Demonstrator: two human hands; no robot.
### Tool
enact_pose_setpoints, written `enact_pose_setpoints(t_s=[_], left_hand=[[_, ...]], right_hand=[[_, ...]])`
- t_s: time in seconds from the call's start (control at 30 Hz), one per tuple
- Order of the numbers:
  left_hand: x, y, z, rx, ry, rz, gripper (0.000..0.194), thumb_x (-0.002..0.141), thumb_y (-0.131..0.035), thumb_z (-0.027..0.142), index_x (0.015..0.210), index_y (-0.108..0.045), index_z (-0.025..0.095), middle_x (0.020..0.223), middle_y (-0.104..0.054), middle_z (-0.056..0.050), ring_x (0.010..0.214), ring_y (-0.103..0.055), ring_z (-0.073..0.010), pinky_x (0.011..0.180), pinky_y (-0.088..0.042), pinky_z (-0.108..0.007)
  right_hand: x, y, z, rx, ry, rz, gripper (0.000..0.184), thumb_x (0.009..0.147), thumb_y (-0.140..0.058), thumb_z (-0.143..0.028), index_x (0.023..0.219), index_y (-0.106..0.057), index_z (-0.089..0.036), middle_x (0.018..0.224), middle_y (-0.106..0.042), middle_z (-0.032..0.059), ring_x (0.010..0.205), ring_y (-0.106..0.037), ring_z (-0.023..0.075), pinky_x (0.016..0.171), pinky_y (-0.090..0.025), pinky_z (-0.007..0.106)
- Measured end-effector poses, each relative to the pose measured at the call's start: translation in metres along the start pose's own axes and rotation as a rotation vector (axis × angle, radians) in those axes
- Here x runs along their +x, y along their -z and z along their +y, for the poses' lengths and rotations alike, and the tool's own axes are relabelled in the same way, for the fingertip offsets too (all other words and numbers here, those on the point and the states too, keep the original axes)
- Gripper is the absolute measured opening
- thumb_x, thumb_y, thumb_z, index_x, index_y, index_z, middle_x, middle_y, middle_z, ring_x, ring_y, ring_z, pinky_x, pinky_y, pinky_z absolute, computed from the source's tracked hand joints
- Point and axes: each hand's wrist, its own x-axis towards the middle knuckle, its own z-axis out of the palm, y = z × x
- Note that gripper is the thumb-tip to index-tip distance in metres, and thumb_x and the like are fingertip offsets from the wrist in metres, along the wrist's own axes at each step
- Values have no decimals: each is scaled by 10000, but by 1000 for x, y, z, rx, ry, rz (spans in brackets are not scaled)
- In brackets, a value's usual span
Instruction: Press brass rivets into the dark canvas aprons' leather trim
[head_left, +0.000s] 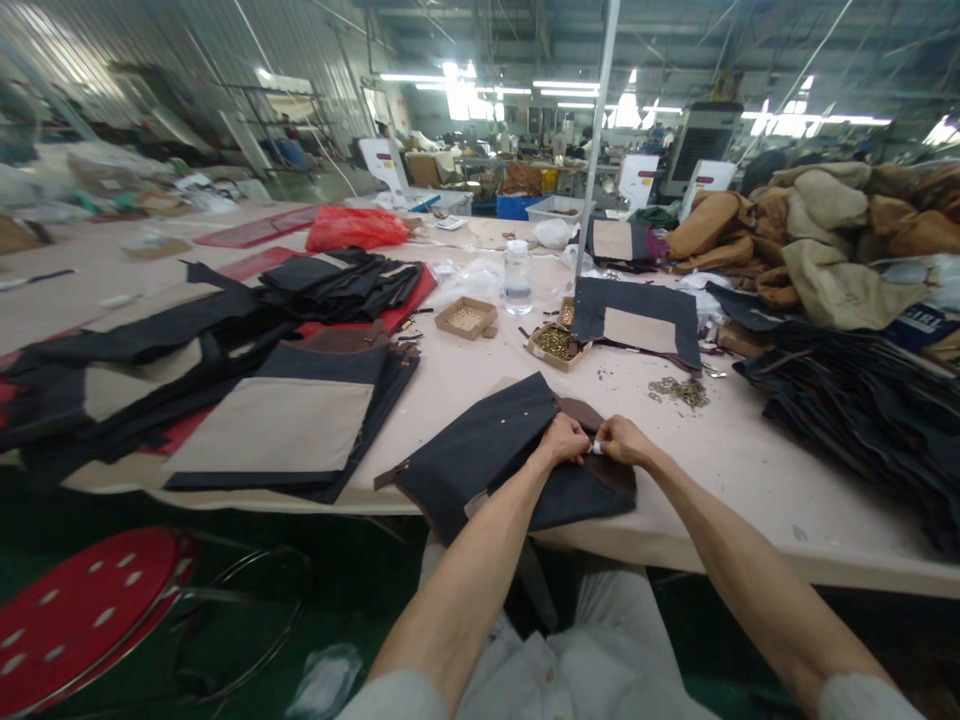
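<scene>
A dark fabric piece with brown leather trim (480, 440) lies folded at the table's front edge, small metal studs showing on it. My left hand (564, 440) is closed in a pinch at the fold of this fabric, beside the leather. Close to its fingertips, my right hand (622, 441) is also pinched, over the brown leather part. Something small and white (598, 447) shows at the right fingertips; whether it is held or wrapped on a finger I cannot tell. Whatever sits between the fingers is hidden.
Beyond the hands stand a box of brass hardware (556, 343), a box of small parts (465, 317) and a water bottle (517, 278). Loose metal pieces (679, 391) lie to the right. Dark stacks (862, 420) and pocketed pieces (277, 420) flank me. A pole (598, 140) rises behind.
</scene>
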Motion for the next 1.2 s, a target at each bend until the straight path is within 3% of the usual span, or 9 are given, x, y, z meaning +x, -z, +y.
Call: enact_pose_setpoints(t_s=[0.13,0.33,0.57,0.67,0.8,0.9,1.03,1.1,1.2], left_hand=[[-2,6,3,57,-21,-14,203,632,-654,131,790,-777,97,570,-676,-62,502,-644,-156,504,-504,-215],[-4,25,1,368,-325,139,179,599,-627,79,696,-777,99,645,-710,-80,597,-629,-160,564,-455,-227],[11,31,-26,143,-310,110,151,646,-669,111,749,-777,93,711,-735,-56,633,-622,-135,588,-450,-213],[14,32,-36,17,-293,108,171,652,-718,151,802,-781,95,756,-747,-49,651,-626,-121,604,-459,-203],[11,32,-41,12,-318,136,169,692,-721,208,812,-770,101,714,-722,-33,610,-590,-102,578,-434,-195],[9,30,-42,21,-335,153,169,717,-693,223,817,-757,104,693,-701,-24,589,-562,-95,552,-405,-194],[10,30,-42,16,-316,180,156,714,-668,208,808,-745,110,681,-684,-17,589,-548,-94,550,-392,-194],[13,31,-42,30,-303,190,154,708,-669,207,805,-746,115,675,-677,-12,591,-544,-94,555,-389,-196],[16,32,-43,31,-303,201,153,705,-677,219,796,-746,118,655,-662,-4,583,-531,-94,550,-378,-199]], right_hand=[[8,13,-7,110,-134,-62,149,588,-703,-83,708,-766,-145,575,-664,8,557,-596,128,507,-376,193],[26,15,-8,209,-222,-141,110,527,-783,-108,582,-706,-164,482,-621,3,442,-562,127,449,-424,201],[48,9,0,110,-311,-149,200,469,-837,-84,507,-657,-164,391,-552,22,396,-568,178,441,-446,257],[41,5,3,92,-268,-146,146,517,-825,-140,584,-698,-160,464,-612,31,456,-593,169,461,-427,232],[18,7,23,232,-51,-109,236,595,-816,-273,793,-757,-158,690,-721,40,612,-631,157,534,-433,208],[13,25,59,342,-11,62,302,735,-695,-360,943,-742,-146,786,-733,56,676,-647,174,601,-473,233],[29,61,110,64,-222,480,218,737,-611,-243,900,-722,-149,808,-725,80,759,-663,216,696,-484,271],[41,73,124,-34,-290,539,231,738,-603,-214,924,-731,-161,869,-735,98,854,-673,241,765,-481,288],[57,82,132,-114,-365,485,261,756,-633,-243,985,-744,-187,943,-742,106,933,-672,252,803,-468,288]])
